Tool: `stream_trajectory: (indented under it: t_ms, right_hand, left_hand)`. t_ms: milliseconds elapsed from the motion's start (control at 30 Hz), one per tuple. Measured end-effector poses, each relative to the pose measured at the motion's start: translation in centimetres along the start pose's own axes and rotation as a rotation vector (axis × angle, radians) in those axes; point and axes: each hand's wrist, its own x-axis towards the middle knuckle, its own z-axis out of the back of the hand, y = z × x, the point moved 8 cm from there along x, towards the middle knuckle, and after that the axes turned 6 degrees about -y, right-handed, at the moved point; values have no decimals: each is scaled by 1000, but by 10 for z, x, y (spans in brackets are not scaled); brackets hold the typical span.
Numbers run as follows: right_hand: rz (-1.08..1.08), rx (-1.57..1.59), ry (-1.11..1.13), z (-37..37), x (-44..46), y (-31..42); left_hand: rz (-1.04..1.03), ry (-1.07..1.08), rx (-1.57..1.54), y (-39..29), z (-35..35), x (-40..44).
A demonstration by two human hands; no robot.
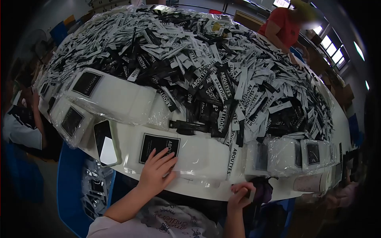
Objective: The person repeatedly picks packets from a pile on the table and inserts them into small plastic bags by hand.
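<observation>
My left hand [158, 168] lies with fingers spread on a clear plastic bag [202, 154], over the edge of its black label [152, 148]. Just off the table's front edge, to the right of the bag, my right hand [242, 194] has its fingers curled; a small dark thing shows at the fingers, too unclear to name. Beyond the bag, black and white printed sachets [224, 85] are heaped high. A phone [106, 142] with a pale case lies left of the bag.
More labelled bags lie at the left [119, 95] and right [283, 154]. A blue bin [71, 190] with packets stands below the table's left front. A roll [311, 182] is at the right edge. Other people stand at the far right [281, 25] and left [25, 127].
</observation>
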Motion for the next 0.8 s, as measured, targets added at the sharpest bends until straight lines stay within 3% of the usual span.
stream_trajectory:
  t_ms: [67, 133, 167, 200, 267, 333, 400, 433, 500, 533, 600, 633, 700, 800]
  right_hand:
    - [93, 80, -13, 9, -3, 17]
    - [164, 185, -218, 21, -2, 26]
    - [120, -20, -145, 11, -1, 6]
    - [128, -17, -149, 14, -3, 7]
    - [-166, 97, -142, 21, -7, -16]
    - [-177, 91, -152, 24, 3, 2]
    - [-625, 322, 124, -10, -9, -8]
    - [-730, 479, 146, -27, -17, 0]
    - [-622, 316, 174, -51, -17, 26]
    - [-601, 58, 259, -50, -16, 32]
    - [-637, 133, 269, -52, -31, 20]
    - [-674, 205, 273, -55, -38, 16]
    - [-507, 241, 587, -71, -43, 39]
    - [-402, 149, 679, -77, -46, 58]
  left_hand:
    - [-26, 2, 29, 0, 8, 4]
    - [-98, -112, 19, -8, 18, 7]
    - [-106, -114, 18, -13, 19, 6]
    - [-91, -139, -30, -20, 24, 1]
    - [-146, -157, -109, -35, 31, 2]
    - [-128, -111, -128, -43, 21, -6]
    - [-154, -61, -156, -55, 6, -14]
    - [-165, -31, -150, -63, 0, -17]
    - [-195, 120, -165, -72, -13, -32]
    - [-194, 121, -162, -71, -13, -35]
    - [-289, 129, -106, -76, -12, -38]
    - [-199, 90, -90, -72, -4, -39]
    - [-155, -87, -83, -65, 7, -38]
    - [-230, 27, -171, -61, -2, -26]
